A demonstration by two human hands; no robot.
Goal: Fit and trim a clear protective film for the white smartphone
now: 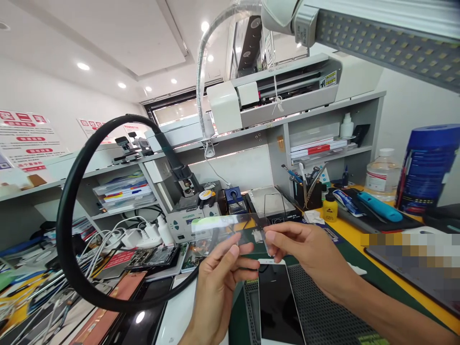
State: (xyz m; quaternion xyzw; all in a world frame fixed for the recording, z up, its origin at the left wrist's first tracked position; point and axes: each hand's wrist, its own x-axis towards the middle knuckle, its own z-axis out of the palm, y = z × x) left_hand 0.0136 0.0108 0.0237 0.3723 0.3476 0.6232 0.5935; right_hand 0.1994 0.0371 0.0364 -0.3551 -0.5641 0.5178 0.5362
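A clear plastic film [212, 222], see-through with a shiny upper edge, is held up above the bench between my hands. My right hand [309, 249] pinches its right end between thumb and fingers. At its lower edge, the thumb and forefinger of my left hand [217, 278] come together on the film, while the other fingers are curled loosely beneath. Below the hands lies a white-framed phone [278, 302] with a dark screen facing up. It rests on a dark perforated mat [323, 306], apart from both hands.
A black hose [62, 215] loops across the left side. Cables, circuit boards and phone parts crowd the left bench. A hot-air station [194, 220] stands behind; a tool holder [308, 191], yellow bottle [329, 208] and blue roll [429, 167] stand right. An LED lamp [388, 48] hangs overhead.
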